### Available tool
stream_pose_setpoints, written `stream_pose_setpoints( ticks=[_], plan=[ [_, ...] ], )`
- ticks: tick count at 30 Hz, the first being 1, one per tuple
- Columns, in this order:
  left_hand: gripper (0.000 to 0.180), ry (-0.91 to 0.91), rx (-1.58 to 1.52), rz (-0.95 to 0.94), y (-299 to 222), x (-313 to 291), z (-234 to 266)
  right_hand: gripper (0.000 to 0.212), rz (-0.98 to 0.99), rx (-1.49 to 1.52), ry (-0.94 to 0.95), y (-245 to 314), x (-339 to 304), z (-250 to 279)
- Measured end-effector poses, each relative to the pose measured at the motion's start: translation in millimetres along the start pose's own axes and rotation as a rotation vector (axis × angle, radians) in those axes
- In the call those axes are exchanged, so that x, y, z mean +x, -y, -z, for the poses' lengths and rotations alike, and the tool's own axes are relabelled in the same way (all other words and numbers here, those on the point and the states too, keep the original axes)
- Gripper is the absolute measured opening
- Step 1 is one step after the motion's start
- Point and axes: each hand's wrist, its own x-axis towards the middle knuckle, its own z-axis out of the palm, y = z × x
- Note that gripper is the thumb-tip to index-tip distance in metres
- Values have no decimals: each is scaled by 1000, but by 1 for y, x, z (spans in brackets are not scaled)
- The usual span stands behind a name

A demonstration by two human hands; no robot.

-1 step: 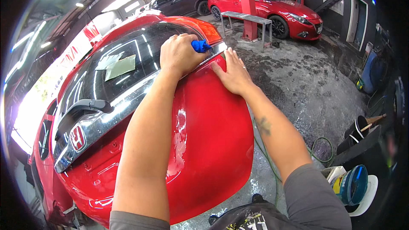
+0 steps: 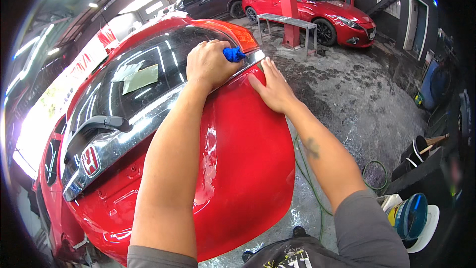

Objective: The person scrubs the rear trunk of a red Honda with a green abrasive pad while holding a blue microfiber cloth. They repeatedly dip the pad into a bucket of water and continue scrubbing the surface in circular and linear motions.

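Note:
My left hand is closed around a bunched blue cloth, which sticks out past the fingers. It presses at the right end of the chrome trim strip, just below the rear window of a red car. The orange-red tail light lies right beyond it. Fingers stretched out, my right hand rests on the upper right edge of the glossy red tailgate. What part of the cloth lies under the left palm is hidden.
A rear wiper juts over the trim, and pale green tape sticks to the window. A metal bench stands beside a red post. A green hose lies on the floor; a teal bucket sits at lower right.
My right forearm has shifted very slightly to the right. The left hand and its cloth look unmoved.

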Motion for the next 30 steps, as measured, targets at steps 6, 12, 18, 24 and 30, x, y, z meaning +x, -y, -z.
stream_pose_setpoints(
  ticks=[6, 12, 18, 24, 30],
  plan=[
    [43, 2, 41, 22, 23, -18, -9, 106, 392, -157, 317, 1, -177, 20],
    [44, -14, 5, -7, 3, -1, -12, 101, 199, -210, 60, -11, -72, 12],
    [45, -17, 67, 8, 30, -18, -21, 101, 245, -237, 218, 25, -243, 7],
    [38, -165, 206, -167, -1, -42, -18, 93, 211, -182, 44, 32, -254, 4],
    [33, -173, 48, -414, 1, -153, -9, 90, 211, -210, 19, 102, -315, -37]
  ],
)
